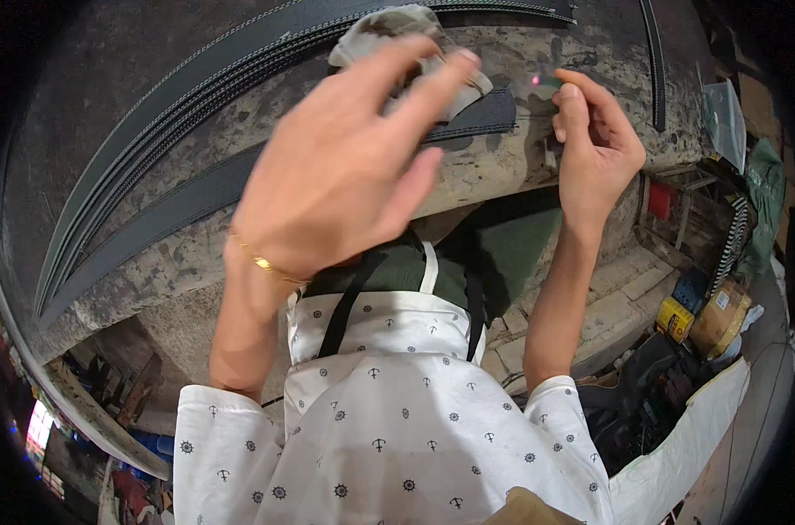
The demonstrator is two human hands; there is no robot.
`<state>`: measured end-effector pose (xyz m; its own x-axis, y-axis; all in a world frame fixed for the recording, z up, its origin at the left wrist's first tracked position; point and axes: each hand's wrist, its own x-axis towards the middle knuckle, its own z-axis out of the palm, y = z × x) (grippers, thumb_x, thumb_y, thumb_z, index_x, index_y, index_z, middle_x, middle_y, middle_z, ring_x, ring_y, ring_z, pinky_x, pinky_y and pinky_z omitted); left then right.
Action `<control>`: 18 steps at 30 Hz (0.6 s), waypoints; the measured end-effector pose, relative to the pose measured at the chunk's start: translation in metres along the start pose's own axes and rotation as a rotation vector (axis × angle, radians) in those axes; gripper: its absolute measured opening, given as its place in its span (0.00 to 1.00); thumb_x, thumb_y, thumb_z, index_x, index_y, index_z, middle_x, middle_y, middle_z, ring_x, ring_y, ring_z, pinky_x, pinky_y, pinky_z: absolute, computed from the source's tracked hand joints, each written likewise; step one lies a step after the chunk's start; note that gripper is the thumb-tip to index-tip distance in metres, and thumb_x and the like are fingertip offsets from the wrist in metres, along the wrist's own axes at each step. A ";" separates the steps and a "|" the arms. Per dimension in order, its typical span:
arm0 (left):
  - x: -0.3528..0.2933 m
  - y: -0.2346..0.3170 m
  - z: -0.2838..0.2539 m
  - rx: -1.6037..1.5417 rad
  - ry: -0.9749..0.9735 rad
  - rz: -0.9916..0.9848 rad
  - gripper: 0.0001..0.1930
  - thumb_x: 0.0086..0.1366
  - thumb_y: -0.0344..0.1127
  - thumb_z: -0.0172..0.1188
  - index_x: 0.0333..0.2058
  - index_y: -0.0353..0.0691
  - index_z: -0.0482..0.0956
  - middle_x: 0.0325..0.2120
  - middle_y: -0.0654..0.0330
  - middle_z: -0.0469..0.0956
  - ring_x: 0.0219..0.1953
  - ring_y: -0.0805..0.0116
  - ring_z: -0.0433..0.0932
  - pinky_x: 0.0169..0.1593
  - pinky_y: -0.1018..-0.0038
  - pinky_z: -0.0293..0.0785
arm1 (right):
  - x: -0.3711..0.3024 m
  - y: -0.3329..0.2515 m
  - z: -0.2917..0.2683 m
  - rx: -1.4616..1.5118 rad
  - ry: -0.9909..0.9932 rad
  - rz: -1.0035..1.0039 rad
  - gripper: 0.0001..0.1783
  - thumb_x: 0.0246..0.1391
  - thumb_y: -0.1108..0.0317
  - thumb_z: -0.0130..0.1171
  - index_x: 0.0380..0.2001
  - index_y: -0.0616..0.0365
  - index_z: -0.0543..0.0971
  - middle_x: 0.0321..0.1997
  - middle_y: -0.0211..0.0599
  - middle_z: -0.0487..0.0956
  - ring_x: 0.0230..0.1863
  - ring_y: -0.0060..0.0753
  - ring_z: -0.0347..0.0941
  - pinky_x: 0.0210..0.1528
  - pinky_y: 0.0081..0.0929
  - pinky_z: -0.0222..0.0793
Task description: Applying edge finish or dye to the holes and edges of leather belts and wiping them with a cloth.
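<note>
Above a worn workbench (503,166), the left hand (327,166) appears blurred, thumb and fingers spread over a crumpled pale cloth (467,79), with no grip visible; whether it touches the cloth cannot be told. To its right, the right hand (594,153) pinches a small slender piece (547,81), pink light glowing at its tip, between thumb and forefinger. Under the left hand runs one dark strip (196,190) with stitched edging, its end emerging between both hands. Beyond that hand lies a bundle of similar strips (196,101); past the right hand lies a lone band (653,66). Work seems partway along: visible stitching looks finished, and one strip lies apart from the bundle. How many remain cannot be judged.
</note>
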<state>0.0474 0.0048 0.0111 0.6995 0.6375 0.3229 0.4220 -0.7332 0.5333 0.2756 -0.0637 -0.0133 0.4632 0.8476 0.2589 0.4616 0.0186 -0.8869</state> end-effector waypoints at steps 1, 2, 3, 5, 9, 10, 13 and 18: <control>-0.002 -0.002 -0.006 -0.121 0.033 -0.064 0.25 0.57 0.28 0.65 0.55 0.42 0.80 0.55 0.53 0.74 0.50 0.51 0.78 0.53 0.62 0.76 | 0.001 0.001 0.000 0.069 0.046 0.054 0.08 0.63 0.74 0.63 0.42 0.63 0.86 0.29 0.22 0.79 0.26 0.10 0.67 0.26 0.12 0.60; -0.003 -0.009 -0.008 -0.044 0.043 -0.031 0.25 0.54 0.22 0.65 0.54 0.39 0.80 0.52 0.52 0.76 0.47 0.51 0.80 0.49 0.64 0.79 | 0.003 0.000 0.001 0.140 0.091 0.106 0.08 0.64 0.72 0.63 0.43 0.62 0.86 0.30 0.23 0.80 0.25 0.10 0.67 0.26 0.12 0.60; -0.001 -0.013 -0.006 0.006 0.027 -0.003 0.24 0.53 0.21 0.65 0.52 0.38 0.81 0.50 0.52 0.77 0.47 0.51 0.81 0.49 0.64 0.79 | 0.005 0.003 0.000 0.179 0.121 0.116 0.09 0.65 0.70 0.63 0.44 0.62 0.86 0.33 0.29 0.83 0.25 0.12 0.67 0.25 0.14 0.61; 0.007 -0.013 0.000 -0.018 0.025 0.033 0.22 0.52 0.18 0.65 0.48 0.37 0.82 0.46 0.53 0.79 0.46 0.52 0.81 0.48 0.65 0.79 | 0.008 0.006 -0.001 0.251 0.160 0.132 0.10 0.65 0.71 0.63 0.45 0.64 0.85 0.34 0.31 0.83 0.25 0.12 0.67 0.26 0.14 0.62; 0.032 0.000 0.042 -0.073 0.098 0.199 0.19 0.54 0.23 0.67 0.46 0.37 0.82 0.46 0.54 0.78 0.47 0.52 0.78 0.51 0.62 0.77 | 0.011 0.008 0.000 0.391 0.196 0.139 0.11 0.66 0.72 0.61 0.47 0.67 0.84 0.36 0.36 0.84 0.26 0.15 0.68 0.28 0.15 0.65; 0.034 -0.002 0.049 -0.005 0.090 0.233 0.19 0.54 0.25 0.67 0.46 0.37 0.82 0.46 0.54 0.78 0.48 0.53 0.77 0.52 0.62 0.77 | 0.012 0.008 0.000 0.397 0.196 0.138 0.11 0.66 0.72 0.61 0.47 0.67 0.84 0.36 0.36 0.84 0.26 0.15 0.68 0.28 0.15 0.65; 0.031 0.001 0.048 0.029 0.056 0.215 0.18 0.56 0.28 0.68 0.46 0.38 0.82 0.46 0.54 0.77 0.50 0.53 0.74 0.54 0.62 0.75 | 0.007 0.010 -0.003 0.412 0.185 0.130 0.11 0.66 0.71 0.61 0.47 0.66 0.85 0.35 0.36 0.84 0.27 0.15 0.69 0.29 0.15 0.65; 0.025 -0.004 0.051 -0.028 0.162 0.172 0.13 0.53 0.26 0.69 0.39 0.36 0.81 0.41 0.55 0.77 0.46 0.55 0.75 0.48 0.63 0.75 | 0.009 0.011 -0.004 0.443 0.138 0.140 0.11 0.66 0.71 0.62 0.46 0.65 0.85 0.34 0.33 0.83 0.27 0.15 0.68 0.29 0.16 0.65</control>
<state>0.0928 0.0120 -0.0231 0.6574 0.5351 0.5305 0.2871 -0.8288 0.4803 0.2875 -0.0581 -0.0190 0.6075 0.7806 0.1473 0.0348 0.1591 -0.9866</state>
